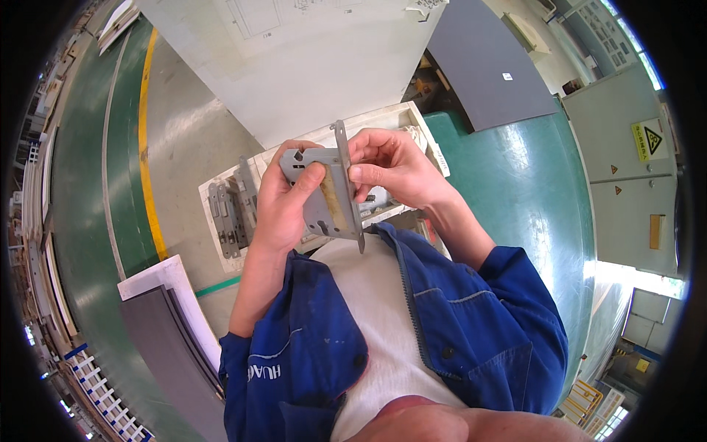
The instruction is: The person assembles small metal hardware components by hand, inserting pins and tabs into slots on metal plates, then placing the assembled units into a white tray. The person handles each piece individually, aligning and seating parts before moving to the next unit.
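Observation:
A grey metal mortise lock (313,193) is held up in front of my chest. Its long narrow faceplate (349,195) stands nearly upright on the right side, and a yellowish strip runs down the case. My left hand (286,188) grips the case from the left, thumb lying across its front. At the upper part of the faceplate, my right hand (390,166) has its fingers curled together, with the thumb tip against the plate. Whatever may be between those fingertips is hidden. Below the lock is a whitish crate (212,243) with metal lock parts (230,214) inside.
A large pale panel (294,66) stands just beyond the crate. A dark grey sheet (490,74) is at the far right, and stacked boards (166,331) lean at the near left. Grey cabinets (626,177) line the right side. A yellow line (145,162) crosses the floor.

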`<act>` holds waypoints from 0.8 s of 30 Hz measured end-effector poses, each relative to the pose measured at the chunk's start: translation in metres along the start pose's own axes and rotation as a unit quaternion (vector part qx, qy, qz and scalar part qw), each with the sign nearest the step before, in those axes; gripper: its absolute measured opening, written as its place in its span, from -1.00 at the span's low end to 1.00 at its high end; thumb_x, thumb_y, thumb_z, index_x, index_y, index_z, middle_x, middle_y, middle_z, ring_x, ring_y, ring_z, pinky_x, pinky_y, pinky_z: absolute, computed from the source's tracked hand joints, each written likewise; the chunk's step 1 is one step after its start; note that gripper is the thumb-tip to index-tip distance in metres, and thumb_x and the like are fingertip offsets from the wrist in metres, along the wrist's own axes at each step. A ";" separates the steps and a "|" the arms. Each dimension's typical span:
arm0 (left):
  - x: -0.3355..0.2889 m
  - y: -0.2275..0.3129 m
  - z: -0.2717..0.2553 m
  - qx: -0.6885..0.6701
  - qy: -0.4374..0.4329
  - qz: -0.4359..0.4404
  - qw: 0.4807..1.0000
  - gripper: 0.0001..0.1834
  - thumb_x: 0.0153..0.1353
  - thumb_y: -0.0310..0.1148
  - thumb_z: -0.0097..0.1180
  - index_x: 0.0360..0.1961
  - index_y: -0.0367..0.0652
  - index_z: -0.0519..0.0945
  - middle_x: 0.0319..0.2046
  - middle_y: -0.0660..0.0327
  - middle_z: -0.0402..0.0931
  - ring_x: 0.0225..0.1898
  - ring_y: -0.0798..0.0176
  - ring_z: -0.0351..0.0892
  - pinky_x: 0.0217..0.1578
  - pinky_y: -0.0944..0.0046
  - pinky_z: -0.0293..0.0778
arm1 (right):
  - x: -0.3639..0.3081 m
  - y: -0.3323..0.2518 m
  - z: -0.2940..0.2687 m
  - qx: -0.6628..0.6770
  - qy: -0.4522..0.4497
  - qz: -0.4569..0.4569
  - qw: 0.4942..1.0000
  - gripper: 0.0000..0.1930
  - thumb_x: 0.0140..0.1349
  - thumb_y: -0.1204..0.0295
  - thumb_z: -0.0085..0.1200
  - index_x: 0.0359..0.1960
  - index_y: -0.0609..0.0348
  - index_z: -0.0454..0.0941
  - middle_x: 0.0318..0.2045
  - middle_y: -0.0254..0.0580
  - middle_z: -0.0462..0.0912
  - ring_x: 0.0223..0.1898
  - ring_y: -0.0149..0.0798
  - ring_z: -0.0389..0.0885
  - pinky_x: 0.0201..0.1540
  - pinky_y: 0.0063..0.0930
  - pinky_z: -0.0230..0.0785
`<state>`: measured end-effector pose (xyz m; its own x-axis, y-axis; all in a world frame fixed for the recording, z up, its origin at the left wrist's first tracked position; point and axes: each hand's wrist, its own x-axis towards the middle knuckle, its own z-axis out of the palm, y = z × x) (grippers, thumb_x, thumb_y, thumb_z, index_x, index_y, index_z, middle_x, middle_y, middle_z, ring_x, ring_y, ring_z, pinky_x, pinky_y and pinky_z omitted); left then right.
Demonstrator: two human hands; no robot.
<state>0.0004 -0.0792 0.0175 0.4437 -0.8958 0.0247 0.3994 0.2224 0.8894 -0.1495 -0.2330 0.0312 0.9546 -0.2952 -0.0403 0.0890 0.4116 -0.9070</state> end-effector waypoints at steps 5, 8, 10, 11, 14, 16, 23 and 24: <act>-0.001 0.005 0.008 0.084 -0.018 0.018 0.996 -0.57 0.21 -0.50 0.34 0.06 -0.22 0.44 -0.16 0.28 0.57 -0.12 0.46 0.54 -0.09 0.36 0.49 | -0.002 -0.005 -0.007 -0.019 0.000 0.008 1.000 -0.84 0.35 0.55 0.19 -0.07 0.33 0.60 -0.22 -0.16 0.73 -0.33 -0.41 0.70 -0.29 -0.54 0.62; -0.002 0.006 0.013 0.076 -0.018 0.006 0.997 -0.48 0.15 -0.53 0.39 0.08 -0.23 0.41 -0.16 0.26 0.57 -0.13 0.46 0.55 -0.11 0.37 0.50 | -0.005 -0.011 -0.011 -0.052 -0.009 0.017 0.998 -0.84 0.35 0.55 0.19 -0.08 0.34 0.60 -0.24 -0.17 0.74 -0.34 -0.40 0.70 -0.29 -0.52 0.61; -0.003 0.008 0.016 0.112 -0.013 0.009 0.994 -0.48 0.14 -0.55 0.38 0.09 -0.23 0.41 -0.16 0.27 0.57 -0.13 0.45 0.55 -0.10 0.37 0.48 | -0.007 -0.014 -0.012 -0.071 -0.013 0.022 0.997 -0.83 0.36 0.55 0.18 -0.08 0.36 0.60 -0.24 -0.16 0.74 -0.34 -0.39 0.70 -0.26 -0.50 0.61; -0.004 0.010 0.018 0.129 -0.010 0.007 0.992 -0.47 0.14 -0.55 0.37 0.10 -0.23 0.41 -0.16 0.27 0.58 -0.12 0.44 0.55 -0.09 0.36 0.48 | -0.009 -0.015 -0.012 -0.079 -0.012 0.025 0.996 -0.83 0.36 0.55 0.18 -0.07 0.36 0.59 -0.23 -0.15 0.74 -0.34 -0.38 0.71 -0.25 -0.49 0.62; -0.007 0.018 0.023 0.173 -0.012 0.026 0.985 -0.49 0.15 -0.51 0.41 0.06 -0.23 0.40 -0.19 0.26 0.58 -0.15 0.45 0.55 -0.12 0.36 0.50 | -0.009 -0.015 -0.012 -0.054 -0.036 0.020 0.998 -0.81 0.38 0.55 0.15 -0.04 0.38 0.59 -0.20 -0.13 0.74 -0.32 -0.36 0.71 -0.22 -0.47 0.62; -0.010 0.024 0.029 0.206 -0.009 0.029 0.978 -0.50 0.15 -0.51 0.40 0.05 -0.24 0.41 -0.21 0.25 0.58 -0.17 0.45 0.55 -0.14 0.36 0.50 | -0.009 -0.013 -0.013 -0.025 -0.058 0.010 0.998 -0.80 0.39 0.55 0.13 -0.01 0.38 0.58 -0.17 -0.10 0.73 -0.29 -0.34 0.71 -0.20 -0.46 0.63; -0.018 0.034 0.044 0.206 0.006 0.027 0.978 -0.55 0.17 -0.49 0.40 0.02 -0.26 0.43 -0.23 0.24 0.60 -0.20 0.45 0.55 -0.17 0.37 0.49 | -0.011 -0.010 -0.019 0.027 -0.104 -0.018 0.994 -0.75 0.40 0.55 0.10 0.06 0.39 0.55 -0.12 -0.06 0.72 -0.22 -0.31 0.72 -0.19 -0.42 0.64; -0.018 0.034 0.045 0.217 0.007 0.037 0.975 -0.55 0.17 -0.49 0.39 0.01 -0.26 0.43 -0.25 0.24 0.60 -0.21 0.45 0.55 -0.18 0.36 0.49 | -0.011 -0.010 -0.021 0.027 -0.108 -0.022 0.994 -0.75 0.40 0.55 0.10 0.06 0.39 0.55 -0.13 -0.06 0.72 -0.22 -0.30 0.73 -0.19 -0.41 0.65</act>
<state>-0.0301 -0.0728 0.0681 0.4706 -0.8774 0.0935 -0.0103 0.1005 0.9949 -0.1668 -0.2515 0.0319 0.9876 -0.1243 0.0959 0.1422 0.4499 -0.8817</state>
